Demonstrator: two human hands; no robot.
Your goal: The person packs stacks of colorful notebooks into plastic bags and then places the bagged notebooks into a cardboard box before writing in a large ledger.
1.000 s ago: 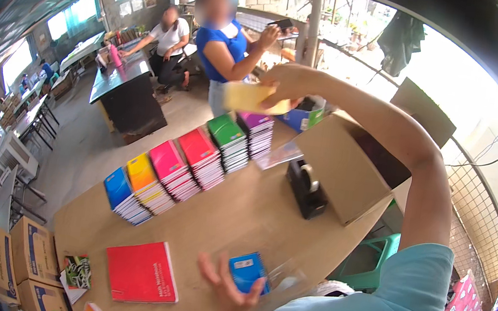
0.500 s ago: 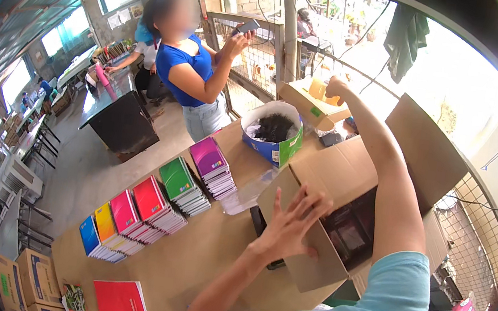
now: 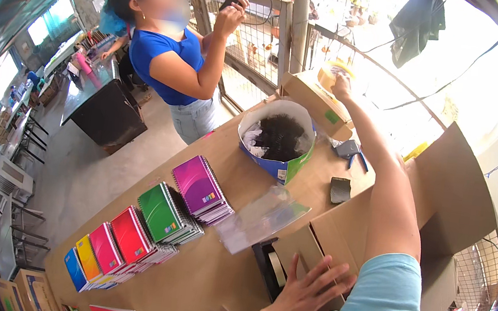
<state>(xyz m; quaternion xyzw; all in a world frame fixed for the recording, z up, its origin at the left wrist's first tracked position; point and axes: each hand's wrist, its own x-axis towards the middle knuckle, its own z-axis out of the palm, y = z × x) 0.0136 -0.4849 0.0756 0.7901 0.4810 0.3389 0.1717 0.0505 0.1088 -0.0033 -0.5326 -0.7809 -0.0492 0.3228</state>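
Observation:
My left hand (image 3: 315, 288) lies with its fingers spread on the near flaps of a large cardboard box (image 3: 348, 233). A black tape dispenser (image 3: 269, 270), partly hidden, stands beside the box at that hand. My right arm stretches far across the box, and my right hand (image 3: 343, 87) grips a roll of yellowish tape (image 3: 331, 70) above a shallow cardboard carton (image 3: 314, 104). The opposite flap (image 3: 459, 187) of the large box stands up. My right arm and sleeve hide part of the box.
Stacks of spiral notebooks (image 3: 158, 210) line the table's left side. Near the carton stand a round tub with black stuff (image 3: 276, 137), a grey-blue handheld tool (image 3: 349, 152) and a clear plastic sheet (image 3: 257, 218). A person in blue (image 3: 170, 65) holds a phone across the table.
My right hand has raised the tape roll out of the carton. My left hand has moved nearer to me, and the flap under it now lies folded inward. The view has shifted.

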